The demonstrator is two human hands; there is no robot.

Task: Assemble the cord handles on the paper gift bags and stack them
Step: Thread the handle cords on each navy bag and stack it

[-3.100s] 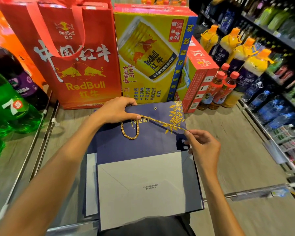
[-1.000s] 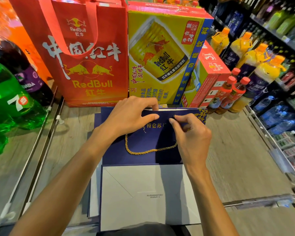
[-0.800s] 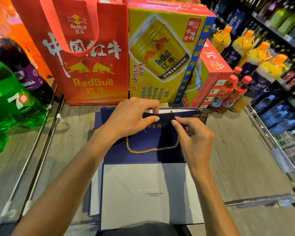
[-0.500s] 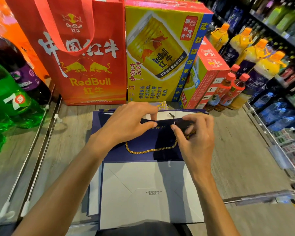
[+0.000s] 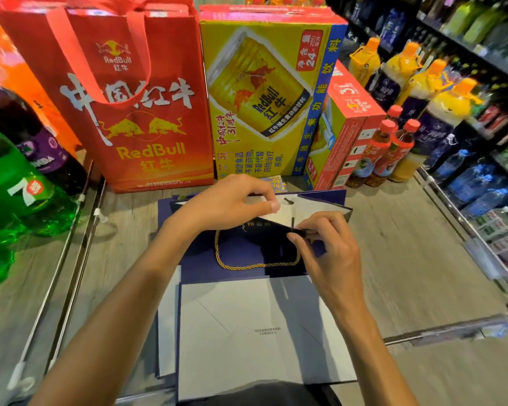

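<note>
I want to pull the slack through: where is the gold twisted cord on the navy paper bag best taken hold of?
Grip the gold twisted cord at the bottom of its loop, which lies slack on the navy paper bag. Come from the near side: both ends run up to the left hand and right hand, so only that low stretch is bare.

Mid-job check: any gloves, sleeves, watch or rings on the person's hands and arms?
No. The left hand and right hand are bare: no gloves, rings or watch visible. The left forearm and right forearm are uncovered to the frame edge; no sleeve shows.
</note>
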